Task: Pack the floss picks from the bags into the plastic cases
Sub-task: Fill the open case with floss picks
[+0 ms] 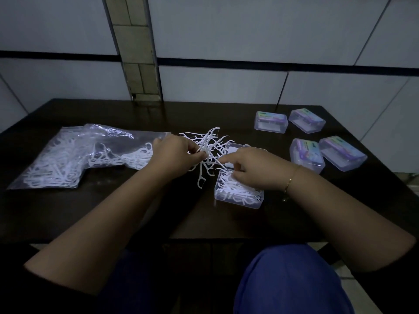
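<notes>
Filling the open case (239,196) near the worktop's (113,214) front edge looks like the step in hand. The left hand (174,152) grips a tangled bunch of floss picks (207,143) just beside it; the right hand (251,168) seems to pinch one pick, though the dim light blurs that. The bag (74,155) lies toward the left edge. Next: feed picks in flat without spilling.

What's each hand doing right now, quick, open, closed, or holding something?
Left hand: grips a tangled bunch of white plastic floss picks.
Right hand: over the open clear plastic case, fingers curled; pinching a pick cannot be told.
</notes>
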